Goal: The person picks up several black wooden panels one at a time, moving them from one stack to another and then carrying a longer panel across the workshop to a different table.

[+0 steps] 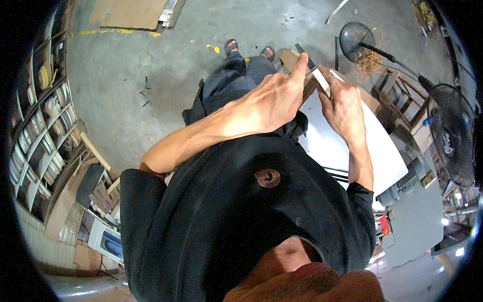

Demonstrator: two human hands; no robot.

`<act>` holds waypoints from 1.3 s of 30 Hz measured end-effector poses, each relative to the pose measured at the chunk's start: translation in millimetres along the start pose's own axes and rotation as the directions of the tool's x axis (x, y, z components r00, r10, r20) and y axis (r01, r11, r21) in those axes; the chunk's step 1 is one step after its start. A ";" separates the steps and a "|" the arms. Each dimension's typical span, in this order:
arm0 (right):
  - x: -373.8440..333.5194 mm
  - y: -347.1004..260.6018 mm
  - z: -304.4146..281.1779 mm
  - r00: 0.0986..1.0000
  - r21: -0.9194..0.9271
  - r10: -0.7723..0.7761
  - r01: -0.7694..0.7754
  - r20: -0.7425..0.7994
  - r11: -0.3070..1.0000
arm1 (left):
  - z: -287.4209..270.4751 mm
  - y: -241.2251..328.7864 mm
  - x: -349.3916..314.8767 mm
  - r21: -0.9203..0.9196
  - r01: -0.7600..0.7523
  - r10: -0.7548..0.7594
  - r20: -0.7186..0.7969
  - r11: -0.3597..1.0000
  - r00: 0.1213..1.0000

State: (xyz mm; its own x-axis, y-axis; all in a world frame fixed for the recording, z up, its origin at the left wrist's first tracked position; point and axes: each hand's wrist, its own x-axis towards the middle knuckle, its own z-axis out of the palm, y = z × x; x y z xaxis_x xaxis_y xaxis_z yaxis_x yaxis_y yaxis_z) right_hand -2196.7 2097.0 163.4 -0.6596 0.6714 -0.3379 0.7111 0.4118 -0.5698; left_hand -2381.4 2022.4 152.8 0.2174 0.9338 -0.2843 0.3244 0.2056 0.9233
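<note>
A slim flat tool or strip (322, 82), black at its far end and bright silver at its near end, lies slantwise between my hands; its exact kind is unclear. My left hand (279, 100) reaches across from the left, its fingers closed, with one fingertip against the black part. My right hand (344, 103) is closed at the silver part, its thumb along the edge. The fingers under both hands are hidden. Below and beside my right hand spreads a smooth white work surface (372, 148), with dark thin strips (336, 174) at its near edge.
A standing fan (356, 41) and a larger fan (450, 136) are at the right, near a coiled orange cord (371, 63) and a wooden frame (402, 98). Racks of rolled material (55, 108) line the left. Flat cardboard (132, 13) lies on the grey floor (115, 75).
</note>
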 end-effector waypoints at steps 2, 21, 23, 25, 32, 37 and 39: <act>0.9 1.7 -2.9 1.000 0.005 0.020 -0.020 0.010 1.000 | 2.5 -3.5 -0.6 0.035 -0.035 0.037 -0.037 0.999 0.999; 10.4 17.3 -21.2 0.992 0.071 0.088 -0.095 0.092 0.993 | -26.3 -27.5 -4.9 -0.183 0.084 -0.115 -0.165 0.980 0.980; 8.2 10.8 -17.7 0.989 0.084 0.122 -0.129 0.086 0.988 | -15.5 -27.3 -3.7 -0.137 0.018 -0.035 -0.124 0.990 0.992; 4.7 10.7 -14.3 0.995 0.093 0.084 -0.089 0.056 0.992 | -4.0 -20.4 -5.4 -0.248 0.078 -0.087 -0.024 0.966 0.996; 9.4 7.5 -18.8 0.990 0.085 0.102 -0.110 0.096 0.990 | 1.2 -8.5 -4.8 -0.255 0.041 -0.044 -0.006 0.966 0.999; 6.7 12.0 -13.8 0.996 0.110 0.065 -0.071 0.060 0.991 | 2.5 -4.9 -3.8 -0.215 0.044 -0.040 0.021 0.976 0.999; 6.4 12.8 -12.5 0.998 0.118 0.048 -0.053 0.043 0.992 | 3.3 -5.8 -2.7 -0.201 0.044 -0.040 0.026 0.978 0.999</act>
State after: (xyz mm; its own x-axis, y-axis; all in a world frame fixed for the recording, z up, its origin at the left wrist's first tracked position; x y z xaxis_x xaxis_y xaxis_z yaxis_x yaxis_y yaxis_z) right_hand -2188.8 2114.2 163.3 -0.6345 0.6632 -0.3969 0.7112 0.3000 -0.6357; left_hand -2380.8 2017.7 147.4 0.2278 0.9170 -0.3276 0.1416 0.3016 0.9428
